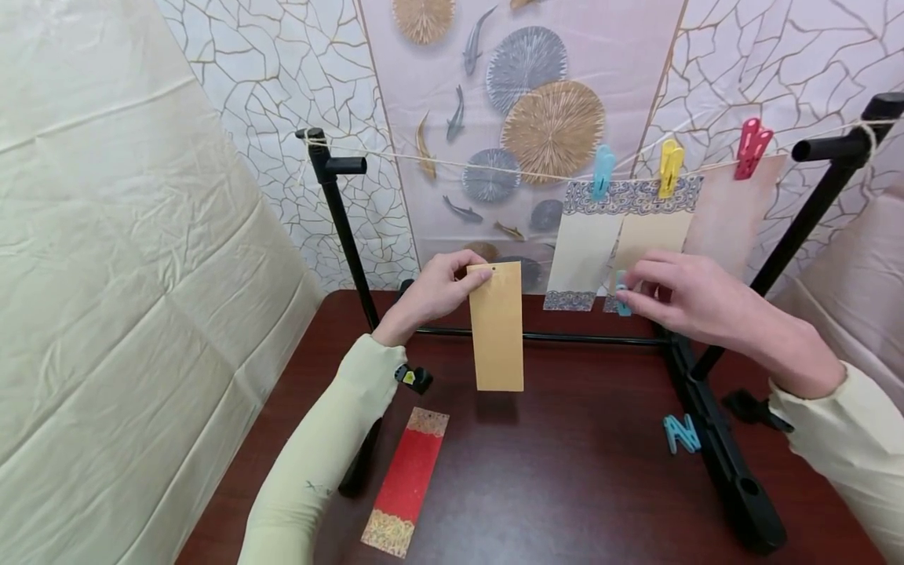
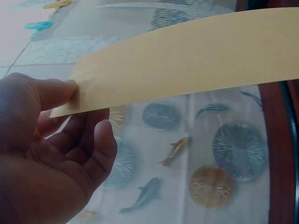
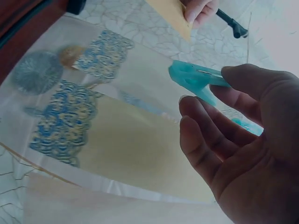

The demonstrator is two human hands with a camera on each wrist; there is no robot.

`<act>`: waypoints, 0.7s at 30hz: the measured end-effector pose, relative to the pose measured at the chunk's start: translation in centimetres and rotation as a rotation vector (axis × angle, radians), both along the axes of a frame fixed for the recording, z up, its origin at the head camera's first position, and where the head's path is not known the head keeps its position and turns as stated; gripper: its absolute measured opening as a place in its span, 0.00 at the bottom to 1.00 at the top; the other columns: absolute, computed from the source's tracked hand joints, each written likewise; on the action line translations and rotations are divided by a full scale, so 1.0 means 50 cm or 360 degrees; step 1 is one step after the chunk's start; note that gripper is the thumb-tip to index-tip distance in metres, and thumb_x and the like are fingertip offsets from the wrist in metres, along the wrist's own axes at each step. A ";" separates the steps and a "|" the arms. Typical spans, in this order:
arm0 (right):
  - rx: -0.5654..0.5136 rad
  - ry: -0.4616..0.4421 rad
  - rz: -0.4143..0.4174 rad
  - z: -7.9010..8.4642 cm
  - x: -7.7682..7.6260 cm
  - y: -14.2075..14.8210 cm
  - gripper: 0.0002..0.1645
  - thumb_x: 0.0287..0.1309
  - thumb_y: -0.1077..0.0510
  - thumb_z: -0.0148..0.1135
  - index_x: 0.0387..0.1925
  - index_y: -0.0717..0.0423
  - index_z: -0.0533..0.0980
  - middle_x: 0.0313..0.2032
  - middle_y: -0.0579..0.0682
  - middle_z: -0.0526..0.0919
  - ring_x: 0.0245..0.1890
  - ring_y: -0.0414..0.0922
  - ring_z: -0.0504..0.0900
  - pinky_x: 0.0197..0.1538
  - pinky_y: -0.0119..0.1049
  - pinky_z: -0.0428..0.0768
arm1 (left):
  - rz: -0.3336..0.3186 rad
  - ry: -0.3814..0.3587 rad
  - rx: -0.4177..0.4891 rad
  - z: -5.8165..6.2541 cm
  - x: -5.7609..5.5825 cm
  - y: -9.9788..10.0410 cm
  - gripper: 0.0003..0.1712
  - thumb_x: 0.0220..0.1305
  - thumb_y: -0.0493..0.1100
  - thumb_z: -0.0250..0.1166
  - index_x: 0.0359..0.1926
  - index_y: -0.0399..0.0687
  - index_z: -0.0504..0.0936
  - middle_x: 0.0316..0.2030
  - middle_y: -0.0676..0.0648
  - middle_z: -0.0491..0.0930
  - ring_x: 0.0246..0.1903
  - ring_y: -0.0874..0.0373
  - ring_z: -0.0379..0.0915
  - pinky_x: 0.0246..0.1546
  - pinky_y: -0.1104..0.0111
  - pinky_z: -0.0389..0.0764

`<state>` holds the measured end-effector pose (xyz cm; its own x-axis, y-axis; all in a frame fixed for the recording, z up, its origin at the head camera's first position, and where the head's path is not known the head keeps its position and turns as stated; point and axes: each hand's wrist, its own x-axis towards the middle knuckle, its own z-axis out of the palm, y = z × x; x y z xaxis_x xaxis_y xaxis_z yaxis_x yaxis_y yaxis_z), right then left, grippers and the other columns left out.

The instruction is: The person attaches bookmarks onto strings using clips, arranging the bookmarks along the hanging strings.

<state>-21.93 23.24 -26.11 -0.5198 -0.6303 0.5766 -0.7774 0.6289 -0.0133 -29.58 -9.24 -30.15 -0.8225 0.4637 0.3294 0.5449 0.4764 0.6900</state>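
Observation:
My left hand (image 1: 439,289) pinches a plain tan bookmark (image 1: 498,337) by its top corner, beside a small punched hole; the card hangs upright above the table. In the left wrist view, the thumb lies flat on the face of the bookmark (image 2: 187,56). My right hand (image 1: 695,294) holds a light blue clothespin (image 1: 622,294) between thumb and forefinger, in front of the hanging cards. In the right wrist view, the clothespin (image 3: 194,79) points away from the fingertips, while the other fingers curl loosely below it.
A string (image 1: 452,161) spans two black posts. Blue (image 1: 603,173), yellow (image 1: 670,169) and red (image 1: 752,149) clothespins hold patterned cards (image 1: 582,243) and a pinkish card (image 1: 734,220) on it. A red bookmark (image 1: 408,479) and another blue clothespin (image 1: 681,434) lie on the table (image 1: 565,486).

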 end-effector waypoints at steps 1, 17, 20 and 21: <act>-0.0020 0.0022 0.0018 0.005 -0.001 -0.002 0.13 0.41 0.63 0.72 0.27 0.47 0.76 0.25 0.36 0.72 0.24 0.30 0.69 0.27 0.24 0.69 | -0.0007 -0.0001 0.0015 0.006 0.000 0.000 0.11 0.66 0.50 0.56 0.39 0.51 0.80 0.26 0.50 0.76 0.23 0.58 0.66 0.25 0.69 0.68; -0.0240 0.0138 0.0153 0.074 0.003 -0.032 0.16 0.38 0.69 0.71 0.33 0.55 0.79 0.30 0.41 0.77 0.28 0.28 0.71 0.27 0.20 0.71 | -0.0064 0.0095 0.0276 0.075 0.001 0.004 0.11 0.65 0.46 0.59 0.39 0.43 0.81 0.24 0.48 0.73 0.23 0.57 0.64 0.24 0.70 0.66; -0.0265 0.0142 0.0150 0.086 0.002 -0.036 0.16 0.39 0.69 0.71 0.34 0.56 0.79 0.30 0.43 0.78 0.28 0.28 0.72 0.28 0.20 0.70 | -0.0076 0.0110 0.0298 0.082 0.001 0.003 0.10 0.65 0.46 0.58 0.38 0.45 0.80 0.24 0.48 0.73 0.22 0.57 0.65 0.24 0.70 0.67; -0.0274 0.0147 0.0145 0.090 0.001 -0.037 0.16 0.39 0.69 0.71 0.34 0.56 0.80 0.31 0.43 0.78 0.28 0.28 0.72 0.28 0.20 0.70 | -0.0084 0.0113 0.0304 0.084 0.000 0.004 0.10 0.65 0.47 0.58 0.38 0.45 0.80 0.24 0.48 0.73 0.22 0.57 0.65 0.24 0.70 0.67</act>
